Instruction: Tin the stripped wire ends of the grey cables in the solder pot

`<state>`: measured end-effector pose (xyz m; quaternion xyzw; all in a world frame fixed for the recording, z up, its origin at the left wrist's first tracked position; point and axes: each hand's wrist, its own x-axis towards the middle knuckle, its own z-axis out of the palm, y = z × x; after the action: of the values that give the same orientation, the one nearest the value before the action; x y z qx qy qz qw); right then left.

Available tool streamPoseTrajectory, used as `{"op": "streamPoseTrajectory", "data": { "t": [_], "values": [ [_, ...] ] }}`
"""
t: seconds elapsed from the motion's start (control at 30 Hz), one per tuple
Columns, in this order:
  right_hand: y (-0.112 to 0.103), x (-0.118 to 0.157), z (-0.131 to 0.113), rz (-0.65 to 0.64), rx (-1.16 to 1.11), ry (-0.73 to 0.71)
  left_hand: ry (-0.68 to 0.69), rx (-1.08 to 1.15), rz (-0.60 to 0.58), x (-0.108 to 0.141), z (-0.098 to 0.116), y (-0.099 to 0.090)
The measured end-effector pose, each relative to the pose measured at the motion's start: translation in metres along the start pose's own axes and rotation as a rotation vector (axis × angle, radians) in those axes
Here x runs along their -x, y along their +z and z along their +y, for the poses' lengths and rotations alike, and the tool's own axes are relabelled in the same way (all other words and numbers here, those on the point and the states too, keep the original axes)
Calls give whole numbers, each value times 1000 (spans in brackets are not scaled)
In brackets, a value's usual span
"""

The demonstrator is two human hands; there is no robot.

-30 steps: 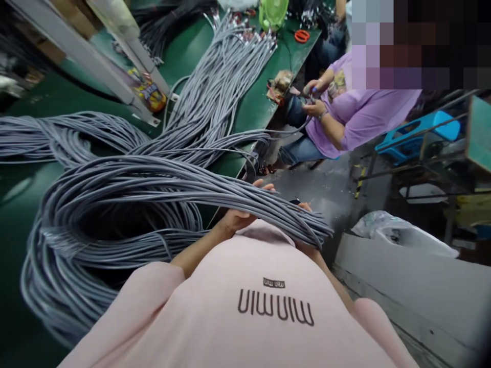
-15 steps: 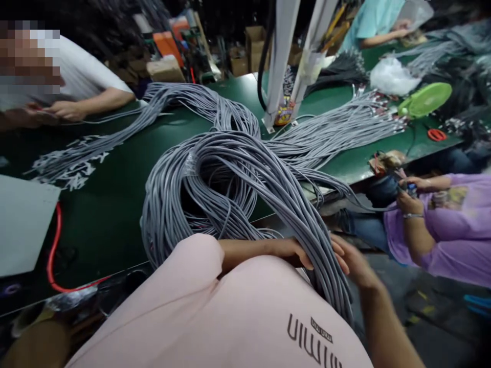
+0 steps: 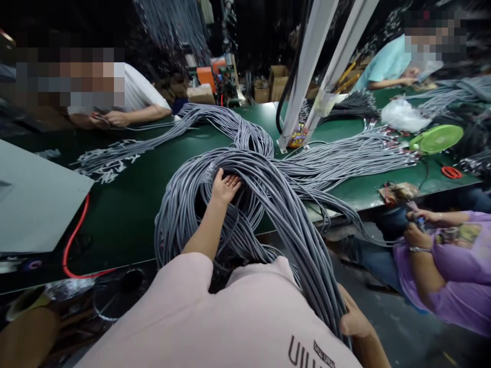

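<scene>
A thick bundle of grey cables (image 3: 284, 214) loops over the green table and drops down across my right side. Clear wrap (image 3: 209, 174) binds the coil at its upper left. My left hand (image 3: 226, 188) is inside the loop, palm up with fingers apart, just below the upper strands near the wrap; it grips nothing. Lower down, my right hand (image 3: 355, 317) is closed around the hanging part of the bundle, its fingers partly hidden behind the cables.
More grey cables (image 3: 345, 158) fan across the green table (image 3: 126, 220). A white metal post (image 3: 307, 66), green fan (image 3: 437, 139) and red-handled tool (image 3: 451, 172) stand or lie beyond. Co-workers sit left, far right and near right, one in a purple shirt (image 3: 460, 266). A grey panel (image 3: 38, 199) stands left.
My left hand has left the hanging bundle and moved up and left into the coil, opening. My right hand has slid lower along the bundle. The view has shifted.
</scene>
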<state>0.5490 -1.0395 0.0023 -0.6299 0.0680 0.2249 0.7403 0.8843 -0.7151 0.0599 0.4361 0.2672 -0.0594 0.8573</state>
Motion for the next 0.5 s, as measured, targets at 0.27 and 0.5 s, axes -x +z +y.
{"op": "streamPoseTrajectory", "data": {
  "t": [0.27, 0.5],
  "values": [
    [-19, 48, 9, 79, 6, 39, 239, 447, -205, -43, -2, 34],
    [-11, 64, 23, -20, -176, 83, 643, 285, -456, 26, 40, 73]
  ]
}}
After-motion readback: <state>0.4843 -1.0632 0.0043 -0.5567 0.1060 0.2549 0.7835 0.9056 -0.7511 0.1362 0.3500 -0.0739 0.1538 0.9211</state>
